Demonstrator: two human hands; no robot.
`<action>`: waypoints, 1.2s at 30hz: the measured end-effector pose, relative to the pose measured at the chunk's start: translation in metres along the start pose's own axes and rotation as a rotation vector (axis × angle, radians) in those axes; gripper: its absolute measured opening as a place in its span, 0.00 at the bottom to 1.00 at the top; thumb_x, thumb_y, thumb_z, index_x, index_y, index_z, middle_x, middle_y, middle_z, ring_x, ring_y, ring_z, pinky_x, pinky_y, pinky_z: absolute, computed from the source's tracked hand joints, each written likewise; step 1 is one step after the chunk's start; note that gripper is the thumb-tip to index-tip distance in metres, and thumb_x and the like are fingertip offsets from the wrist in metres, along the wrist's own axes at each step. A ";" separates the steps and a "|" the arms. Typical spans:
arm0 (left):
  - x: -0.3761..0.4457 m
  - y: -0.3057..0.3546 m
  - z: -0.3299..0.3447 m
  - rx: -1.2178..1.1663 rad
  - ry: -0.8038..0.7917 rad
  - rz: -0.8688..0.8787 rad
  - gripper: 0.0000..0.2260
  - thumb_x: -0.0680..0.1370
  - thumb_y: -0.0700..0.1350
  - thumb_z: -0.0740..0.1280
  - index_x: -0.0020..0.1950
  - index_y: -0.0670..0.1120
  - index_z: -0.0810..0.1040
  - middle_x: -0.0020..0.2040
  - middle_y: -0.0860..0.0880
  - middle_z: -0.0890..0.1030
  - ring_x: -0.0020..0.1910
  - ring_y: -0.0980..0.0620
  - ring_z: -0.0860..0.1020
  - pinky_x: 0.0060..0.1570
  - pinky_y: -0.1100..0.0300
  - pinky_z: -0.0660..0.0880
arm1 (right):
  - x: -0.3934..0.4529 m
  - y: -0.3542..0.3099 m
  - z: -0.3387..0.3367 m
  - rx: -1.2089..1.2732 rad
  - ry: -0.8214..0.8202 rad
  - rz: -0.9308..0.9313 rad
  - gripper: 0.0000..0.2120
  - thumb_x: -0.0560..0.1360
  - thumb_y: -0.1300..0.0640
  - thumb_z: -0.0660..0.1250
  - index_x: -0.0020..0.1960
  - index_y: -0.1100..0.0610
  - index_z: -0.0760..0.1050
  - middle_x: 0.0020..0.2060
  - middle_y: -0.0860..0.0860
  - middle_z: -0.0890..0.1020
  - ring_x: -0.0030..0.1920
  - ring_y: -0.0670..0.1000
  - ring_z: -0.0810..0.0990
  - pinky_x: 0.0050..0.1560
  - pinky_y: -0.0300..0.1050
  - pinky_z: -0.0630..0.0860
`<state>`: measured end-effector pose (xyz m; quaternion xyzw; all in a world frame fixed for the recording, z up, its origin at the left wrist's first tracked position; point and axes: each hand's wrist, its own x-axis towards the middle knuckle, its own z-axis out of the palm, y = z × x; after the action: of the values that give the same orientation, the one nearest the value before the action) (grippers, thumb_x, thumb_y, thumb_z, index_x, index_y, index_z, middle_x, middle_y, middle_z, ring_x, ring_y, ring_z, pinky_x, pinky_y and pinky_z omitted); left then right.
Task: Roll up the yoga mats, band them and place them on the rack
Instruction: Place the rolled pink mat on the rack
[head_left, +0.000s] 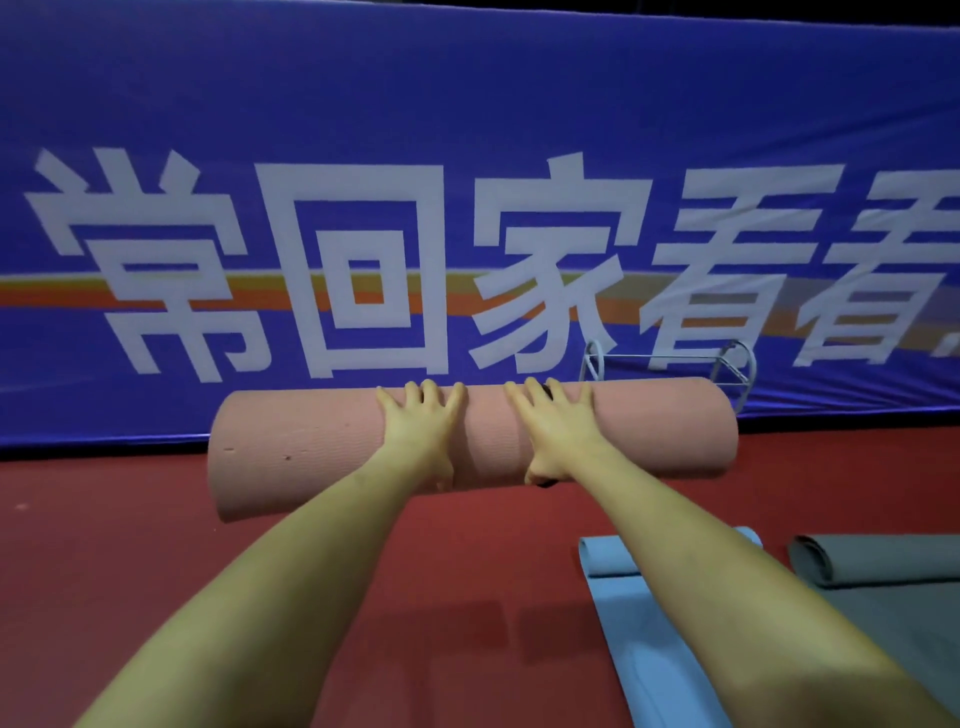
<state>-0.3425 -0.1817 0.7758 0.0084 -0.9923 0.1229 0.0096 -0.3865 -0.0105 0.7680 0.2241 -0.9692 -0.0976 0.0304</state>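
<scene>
A pink yoga mat (311, 447) lies fully rolled into a thick cylinder on the red floor, across the middle of the view. My left hand (421, 431) presses flat on top of the roll near its middle, fingers spread. My right hand (558, 431) rests flat on the roll just to the right, and a dark band (545, 484) peeks out under its heel and by its fingertips. A white wire rack (727, 366) stands behind the roll's right end, against the banner.
A light blue mat (623, 597) lies partly unrolled at lower right, with a grey mat (883, 571) beside it, both with curled far ends. A blue banner (467, 104) with large white characters covers the wall behind. Red floor (130, 545) spreads to the left.
</scene>
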 end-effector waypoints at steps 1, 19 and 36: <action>0.018 -0.002 0.000 -0.006 0.004 0.001 0.56 0.61 0.58 0.78 0.76 0.50 0.44 0.72 0.41 0.59 0.71 0.40 0.58 0.68 0.31 0.54 | 0.017 0.006 0.000 0.001 -0.003 -0.005 0.60 0.60 0.42 0.78 0.77 0.50 0.40 0.76 0.54 0.53 0.75 0.60 0.52 0.68 0.73 0.53; 0.392 -0.024 0.050 -0.015 -0.063 0.073 0.56 0.61 0.57 0.78 0.77 0.51 0.45 0.71 0.42 0.61 0.69 0.41 0.61 0.67 0.35 0.57 | 0.359 0.127 0.066 0.017 -0.066 -0.019 0.58 0.58 0.42 0.78 0.76 0.51 0.45 0.72 0.54 0.59 0.72 0.59 0.59 0.68 0.72 0.54; 0.687 0.022 0.139 -0.032 -0.230 0.067 0.52 0.61 0.55 0.77 0.76 0.50 0.47 0.68 0.42 0.63 0.66 0.42 0.64 0.65 0.39 0.60 | 0.626 0.256 0.189 -0.017 -0.153 -0.173 0.56 0.57 0.40 0.77 0.74 0.56 0.51 0.68 0.57 0.66 0.68 0.61 0.65 0.72 0.67 0.45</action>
<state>-1.0323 -0.2041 0.6500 -0.0108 -0.9885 0.1054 -0.1082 -1.0773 -0.0272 0.6446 0.2984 -0.9449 -0.1251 -0.0503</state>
